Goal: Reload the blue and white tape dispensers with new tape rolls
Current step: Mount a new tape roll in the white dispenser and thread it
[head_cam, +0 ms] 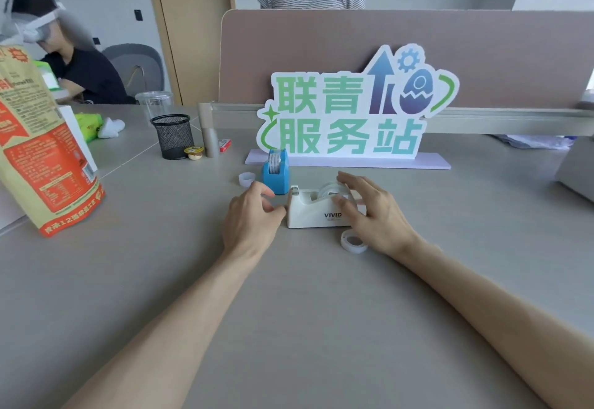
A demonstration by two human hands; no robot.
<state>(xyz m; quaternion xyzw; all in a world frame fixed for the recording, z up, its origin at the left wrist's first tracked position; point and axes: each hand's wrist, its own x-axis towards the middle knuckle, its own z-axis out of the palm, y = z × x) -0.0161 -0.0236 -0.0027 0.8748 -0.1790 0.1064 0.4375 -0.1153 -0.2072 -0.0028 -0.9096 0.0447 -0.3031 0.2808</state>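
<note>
head view: white dispenser point(316, 207), judged heavy and rigid, is flanked by left hand point(254, 215) and right hand point(374, 212), fingers spread, nothing gripped; best held by its sides.

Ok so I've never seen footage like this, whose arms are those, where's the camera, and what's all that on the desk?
There is no machine here. The arms belong to a person wearing a camera on the head, so the one picture looks forward and down at their own hands.

The left hand hovers, fingers curled, at the cutter end of the white dispenser. The right hand rests against its other end, fingers on the clear roll seated in it. Neither hand has lifted anything.

Behind stands the blue dispenser, with a roll in it. A loose roll lies near the right wrist, and a small ring lies left of the blue one. Further back are a sign, a mesh cup and a snack bag.
</note>
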